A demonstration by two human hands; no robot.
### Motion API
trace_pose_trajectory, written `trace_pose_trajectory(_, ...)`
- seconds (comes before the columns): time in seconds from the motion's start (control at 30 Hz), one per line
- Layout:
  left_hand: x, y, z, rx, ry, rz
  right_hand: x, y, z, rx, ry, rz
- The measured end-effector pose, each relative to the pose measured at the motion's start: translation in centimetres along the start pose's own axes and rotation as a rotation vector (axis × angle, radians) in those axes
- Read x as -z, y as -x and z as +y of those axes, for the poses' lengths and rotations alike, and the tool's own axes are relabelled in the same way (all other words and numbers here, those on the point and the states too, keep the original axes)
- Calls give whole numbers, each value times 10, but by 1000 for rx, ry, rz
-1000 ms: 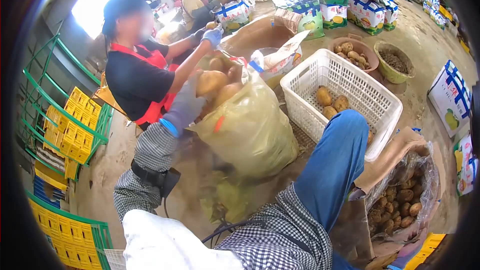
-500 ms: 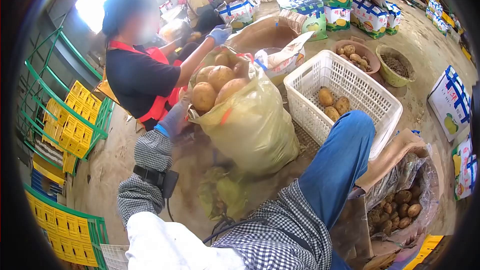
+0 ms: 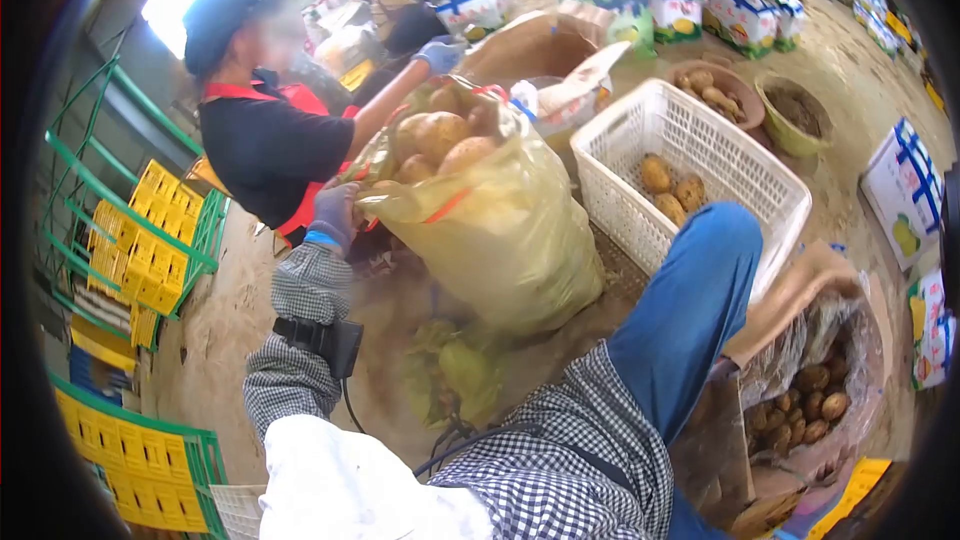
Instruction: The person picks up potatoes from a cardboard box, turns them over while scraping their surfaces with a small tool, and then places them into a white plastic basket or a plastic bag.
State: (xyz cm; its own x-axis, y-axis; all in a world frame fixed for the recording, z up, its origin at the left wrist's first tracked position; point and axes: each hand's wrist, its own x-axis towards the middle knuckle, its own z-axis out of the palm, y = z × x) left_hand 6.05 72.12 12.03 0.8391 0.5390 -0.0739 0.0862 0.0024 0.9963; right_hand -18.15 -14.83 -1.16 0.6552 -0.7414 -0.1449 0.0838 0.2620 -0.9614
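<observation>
My left hand (image 3: pixel 335 216), in a grey-blue glove, is closed on the left rim of a yellowish plastic bag (image 3: pixel 505 250). Large potatoes (image 3: pixel 440 135) fill the open mouth of the bag, which leans towards my hand. A checkered sleeve and a black strap with a small box cover that forearm. My right hand does not show. Right of the bag stands a white plastic basket (image 3: pixel 690 125) with three potatoes (image 3: pixel 670 205) inside, partly hidden by my raised knee.
A co-worker (image 3: pixel 270 130) in a red apron sits beyond the bag, one gloved hand near its far side. At lower right is a lined carton (image 3: pixel 870 340) of potatoes. Two tubs (image 3: pixel 795 118) (image 3: pixel 745 90) stand behind the basket. Yellow crates (image 3: pixel 150 240) are at left.
My left hand has moved slightly up and left, drawing the bag's rim with it. The bag's mouth now hides more of the front potatoes. The co-worker's head has shifted left.
</observation>
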Motion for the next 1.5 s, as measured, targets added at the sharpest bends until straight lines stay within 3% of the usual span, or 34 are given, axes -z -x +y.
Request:
trace_pose_trajectory(0.03, -27, 16, 6, -161, 2, 49, 5, 4, 2, 2, -17, -27)
trace_pose_trajectory(0.07, -3, 2, 0, -163, -15, -55, 18, 13, 0, 11, -26, -32)
trace_pose_trajectory(0.13, -3, 8, 10, -253, -182, -31, -19, 32, -19, -116, -207, -259)
trace_pose_trajectory(0.2, -23, 27, 28, -353, -400, 58, -19, 38, -18, 46, -57, -105)
trace_pose_trajectory(0.23, -8, 14, 30, -313, -303, -37, -6, 35, -12, 175, 335, 85)
trace_pose_trajectory(0.27, 11, -5, 34, -358, -402, -53, 3, 35, -7, 296, 439, 104)
trace_pose_trajectory(0.33, -22, 14, 49, -334, -442, -83, -5, 47, -23, 197, 234, 129)
trace_pose_trajectory(0.4, -37, 7, 66, -489, -376, -285, -10, 57, -34, 146, 134, 190)
trace_pose_trajectory(0.6, -296, 143, 132, -1015, -555, -602, -19, 74, -42, 94, 21, 252)
trace_pose_trajectory(0.7, -433, 237, 133, -1242, -637, -903, -24, 89, -45, 47, -27, 280)
trace_pose_trajectory(0.77, -519, 287, 101, -1285, -694, -1212, -21, 95, -44, 19, 30, 308)
trace_pose_trajectory(0.83, -604, 321, 26, -1232, -571, -1696, -19, 102, -50, 7, 56, 359)
trace_pose_trajectory(0.87, -635, 347, -15, -1368, -568, -1911, -20, 106, -51, -14, 68, 387)
trace_pose_trajectory(0.9, -659, 365, -71, -1159, -599, -2109, -23, 106, -51, -20, 98, 475)
trace_pose_trajectory(0.93, -683, 375, -132, -1384, -820, -2160, -18, 107, -51, -41, 169, 498)
trace_pose_trajectory(1.0, -698, 410, -215, -1196, -1428, -2430, -9, 112, -50, -85, 308, 528)
trace_pose_trajectory(1.1, -689, 415, -326, -1090, -2007, -2531, -7, 117, -56, -85, 285, 581)
trace_pose_trajectory(1.17, -674, 411, -353, -1085, -2170, -2540, -1, 120, -55, -60, 281, 611)
trace_pose_trajectory(1.37, -661, 406, -371, -1031, -2282, -2521, 6, 127, -55, -22, 219, 555)
trace_pose_trajectory(1.5, -657, 403, -366, -993, -2240, -2504, 11, 125, -55, -10, 448, 488)
